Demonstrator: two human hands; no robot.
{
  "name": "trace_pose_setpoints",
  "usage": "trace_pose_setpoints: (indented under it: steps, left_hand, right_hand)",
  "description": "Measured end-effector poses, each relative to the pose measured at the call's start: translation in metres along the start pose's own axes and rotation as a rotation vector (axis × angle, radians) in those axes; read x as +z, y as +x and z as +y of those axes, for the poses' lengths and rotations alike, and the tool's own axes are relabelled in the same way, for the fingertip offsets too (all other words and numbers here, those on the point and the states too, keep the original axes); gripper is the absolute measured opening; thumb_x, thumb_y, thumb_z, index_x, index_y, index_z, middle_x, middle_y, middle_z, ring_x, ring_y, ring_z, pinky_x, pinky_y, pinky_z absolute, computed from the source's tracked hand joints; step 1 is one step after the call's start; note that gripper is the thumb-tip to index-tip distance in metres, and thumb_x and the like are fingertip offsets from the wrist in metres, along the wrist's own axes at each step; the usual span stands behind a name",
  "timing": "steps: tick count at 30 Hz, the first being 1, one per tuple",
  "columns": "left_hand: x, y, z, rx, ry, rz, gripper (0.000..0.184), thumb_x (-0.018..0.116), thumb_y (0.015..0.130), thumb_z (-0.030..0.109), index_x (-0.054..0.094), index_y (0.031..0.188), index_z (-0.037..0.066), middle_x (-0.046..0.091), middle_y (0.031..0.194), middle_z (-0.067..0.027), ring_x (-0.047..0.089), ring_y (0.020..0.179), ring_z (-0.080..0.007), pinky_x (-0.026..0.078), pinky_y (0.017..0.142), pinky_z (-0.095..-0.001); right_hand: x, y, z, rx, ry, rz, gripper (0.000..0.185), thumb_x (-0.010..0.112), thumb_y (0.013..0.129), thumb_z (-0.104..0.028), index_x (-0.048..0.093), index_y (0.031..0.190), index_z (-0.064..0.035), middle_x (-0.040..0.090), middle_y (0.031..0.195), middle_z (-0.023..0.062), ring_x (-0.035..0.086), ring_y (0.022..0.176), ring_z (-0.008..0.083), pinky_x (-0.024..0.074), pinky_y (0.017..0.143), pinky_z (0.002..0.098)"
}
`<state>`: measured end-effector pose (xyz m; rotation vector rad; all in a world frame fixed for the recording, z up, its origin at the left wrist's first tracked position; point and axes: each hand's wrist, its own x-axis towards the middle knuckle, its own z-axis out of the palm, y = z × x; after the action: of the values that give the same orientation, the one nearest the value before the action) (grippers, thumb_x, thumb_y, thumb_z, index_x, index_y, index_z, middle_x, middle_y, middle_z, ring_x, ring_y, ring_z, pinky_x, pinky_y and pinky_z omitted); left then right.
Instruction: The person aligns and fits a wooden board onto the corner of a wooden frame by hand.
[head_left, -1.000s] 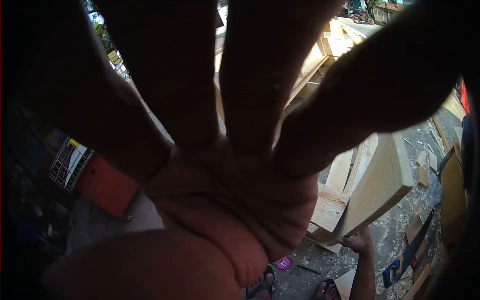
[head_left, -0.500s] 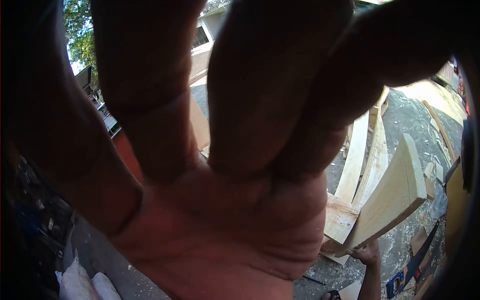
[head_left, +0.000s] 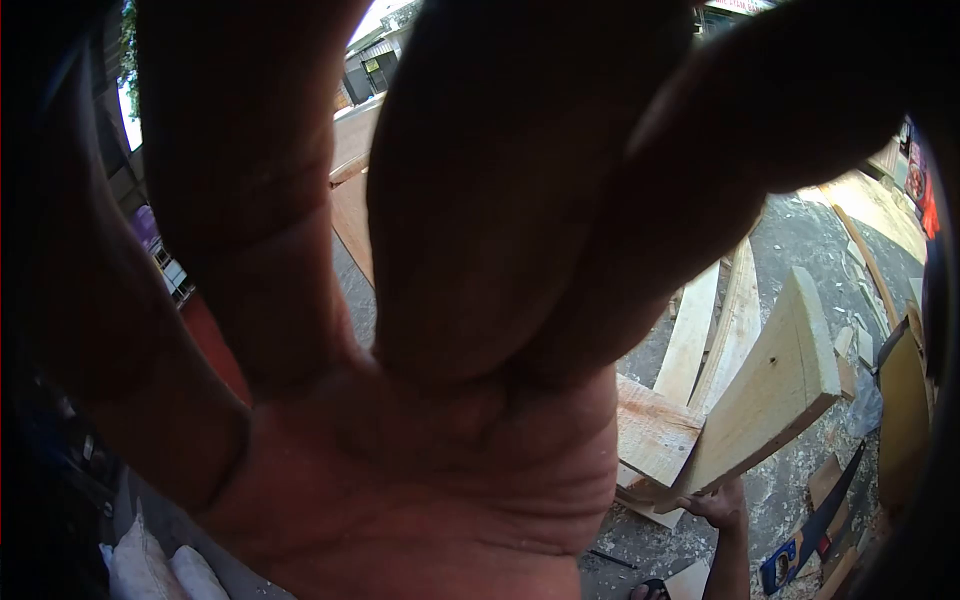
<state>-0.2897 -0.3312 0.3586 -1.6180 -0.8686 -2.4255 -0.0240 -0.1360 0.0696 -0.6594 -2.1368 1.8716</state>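
Observation:
My left hand [head_left: 400, 440] is raised palm-first right in front of the camera, its fingers spread and dark against the light. It holds nothing and covers most of the view. At lower right, my right hand [head_left: 722, 503] grips the lower edge of a pale curved wooden board [head_left: 765, 385], which stands tilted with its wide end up. Beside the board lies a shorter piece of wood [head_left: 655, 430], partly hidden by my left palm. A handsaw [head_left: 818, 528] with a blue handle rests on the ground to the right of my right forearm.
Long curved planks [head_left: 690, 335] stretch away behind the board. Wood shavings and offcuts litter the grey ground [head_left: 790, 240]. White sacks [head_left: 150, 560] sit at lower left. A long thin strip of wood [head_left: 868, 260] lies at far right. A sandalled foot [head_left: 648, 590] shows at the bottom.
My left hand has shifted a little left in the view. The board, my right hand and the saw also appear slightly further left. My right hand keeps its hold.

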Motion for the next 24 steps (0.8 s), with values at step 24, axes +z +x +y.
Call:
trace_pose_setpoints:
  steps: [24]
  left_hand:
    - [-0.013,-0.152,-0.124,-0.674,1.204,-0.865,0.042,0.053,0.099,0.036,0.064,0.125,0.006,0.065,0.128,-0.0147,0.055,0.127,-0.0288,0.026,0.117,-0.0507]
  right_hand:
    - [0.003,0.009,-0.004,-0.254,-0.012,0.057,0.100,0.091,0.059,-0.036,0.047,0.142,-0.0025,0.054,0.138,0.0184,0.051,0.130,0.0326,0.0406,0.109,0.0439]
